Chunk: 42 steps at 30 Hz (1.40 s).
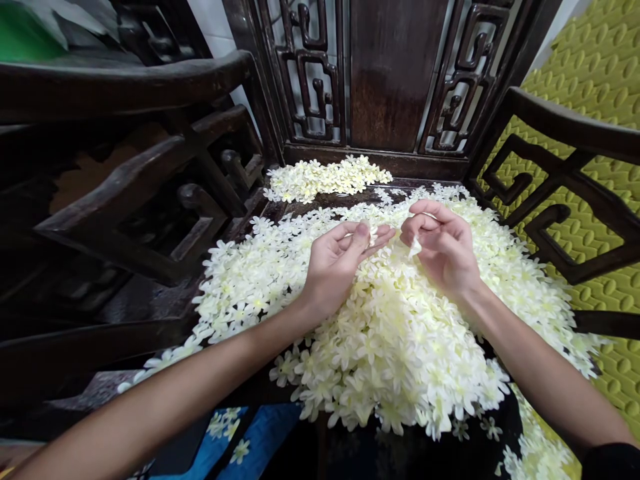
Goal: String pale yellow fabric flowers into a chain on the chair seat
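My left hand (337, 260) is raised over a big heap of white artificial flowers (390, 347), palm turned up. Between its thumb and fingers sits a small white flower (373, 235), partly hidden by the thumb. Just to the right, my right hand (443, 247) has its fingers curled in a pinch. From that pinch a white flower (415, 248) pokes out, mostly covered by the fingers, its shape hard to make out. A short gap separates the two hands. The loose flowers have pale yellow centres and spread under both forearms.
The heap covers a dark wooden seat with a carved backrest (395, 80). Behind it lies a smaller flower pile (325, 179). Carved armrests rise at left (125, 90) and right (580, 127). Yellow patterned padding (595, 73) is at the right; blue cloth (265, 440) lies below.
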Available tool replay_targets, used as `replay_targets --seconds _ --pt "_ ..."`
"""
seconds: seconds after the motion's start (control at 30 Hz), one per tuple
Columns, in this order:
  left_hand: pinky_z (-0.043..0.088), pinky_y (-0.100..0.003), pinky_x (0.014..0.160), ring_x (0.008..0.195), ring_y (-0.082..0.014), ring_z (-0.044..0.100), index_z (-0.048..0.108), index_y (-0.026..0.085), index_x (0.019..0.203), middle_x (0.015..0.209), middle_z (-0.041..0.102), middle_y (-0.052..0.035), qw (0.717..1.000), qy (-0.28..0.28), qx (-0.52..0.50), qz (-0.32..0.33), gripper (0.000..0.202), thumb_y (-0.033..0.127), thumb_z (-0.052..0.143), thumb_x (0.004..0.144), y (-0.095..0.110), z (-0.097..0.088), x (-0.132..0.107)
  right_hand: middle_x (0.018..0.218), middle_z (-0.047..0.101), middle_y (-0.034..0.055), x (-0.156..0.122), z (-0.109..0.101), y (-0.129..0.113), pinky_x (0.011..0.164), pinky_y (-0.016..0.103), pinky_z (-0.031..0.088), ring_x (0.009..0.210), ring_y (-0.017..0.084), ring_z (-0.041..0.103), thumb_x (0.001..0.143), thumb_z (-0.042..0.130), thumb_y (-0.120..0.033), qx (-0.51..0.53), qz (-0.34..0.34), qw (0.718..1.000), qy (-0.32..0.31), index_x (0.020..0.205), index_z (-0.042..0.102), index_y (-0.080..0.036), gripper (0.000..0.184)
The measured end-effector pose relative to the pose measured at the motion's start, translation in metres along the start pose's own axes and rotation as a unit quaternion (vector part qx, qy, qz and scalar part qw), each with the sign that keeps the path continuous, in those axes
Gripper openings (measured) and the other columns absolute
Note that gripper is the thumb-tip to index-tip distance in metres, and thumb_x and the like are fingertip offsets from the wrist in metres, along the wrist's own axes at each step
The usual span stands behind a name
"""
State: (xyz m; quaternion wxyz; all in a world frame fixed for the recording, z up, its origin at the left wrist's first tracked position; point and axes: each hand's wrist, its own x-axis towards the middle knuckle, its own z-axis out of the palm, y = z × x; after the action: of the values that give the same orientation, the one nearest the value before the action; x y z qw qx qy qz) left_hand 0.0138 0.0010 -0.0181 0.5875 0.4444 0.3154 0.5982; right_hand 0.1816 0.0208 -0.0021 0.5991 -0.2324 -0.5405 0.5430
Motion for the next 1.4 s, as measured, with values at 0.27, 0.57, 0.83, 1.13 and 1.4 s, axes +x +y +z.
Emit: replay_targets --seconds 0.27,0.57,0.83,1.13,1.4 --pt "0.057 -0.027 0.071 0.064 -0.0131 0.066 0.065 0.022 0.084 0.065 0.067 0.0009 0.997 0.025 0.065 0.012 0.022 0.041 0.075 0.084 0.001 -0.002 -0.001 0.092 0.078 0.0033 -0.006 0.008 0.000 0.087 0.038 0.058 0.089 0.021 0.073 0.069 0.087 -0.017 -0.117 -0.027 0.992 -0.026 0.109 0.070 -0.022 0.044" --pt "0.053 -0.026 0.067 0.052 -0.0101 0.054 0.070 0.022 0.088 0.056 0.058 0.0044 0.996 0.029 0.086 0.017 0.022 0.043 0.076 0.082 0.001 -0.003 -0.003 0.092 0.081 0.0040 -0.008 0.011 -0.001 0.086 0.038 0.060 0.087 0.021 0.076 0.069 0.090 -0.022 -0.152 -0.031 0.988 -0.004 0.107 0.071 -0.022 0.043" --pt "0.055 -0.026 0.070 0.053 -0.0102 0.056 0.071 0.022 0.089 0.060 0.062 0.0028 0.995 0.029 0.090 0.019 0.022 0.043 0.075 0.083 0.001 -0.003 -0.003 0.092 0.081 0.0031 -0.009 0.012 0.000 0.087 0.037 0.061 0.087 0.021 0.077 0.069 0.089 -0.018 -0.149 -0.029 0.988 0.000 0.107 0.071 -0.022 0.042" --pt "0.055 -0.026 0.075 0.065 -0.0111 0.065 0.071 0.021 0.090 0.081 0.074 -0.0029 0.996 0.026 0.080 0.024 0.022 0.041 0.074 0.084 0.001 -0.002 -0.004 0.091 0.081 0.0030 -0.008 0.011 0.001 0.089 0.036 0.061 0.088 0.020 0.077 0.069 0.089 -0.016 -0.150 -0.034 0.988 -0.003 0.107 0.072 -0.021 0.042" --pt "0.054 -0.024 0.076 0.065 -0.0100 0.064 0.071 0.021 0.089 0.077 0.072 -0.0010 0.997 0.019 0.066 0.029 0.019 0.038 0.075 0.085 0.001 -0.003 -0.003 0.091 0.081 0.0025 -0.009 0.010 0.002 0.088 0.034 0.061 0.089 0.019 0.078 0.070 0.088 -0.012 -0.135 -0.041 0.990 -0.013 0.108 0.073 -0.021 0.042"
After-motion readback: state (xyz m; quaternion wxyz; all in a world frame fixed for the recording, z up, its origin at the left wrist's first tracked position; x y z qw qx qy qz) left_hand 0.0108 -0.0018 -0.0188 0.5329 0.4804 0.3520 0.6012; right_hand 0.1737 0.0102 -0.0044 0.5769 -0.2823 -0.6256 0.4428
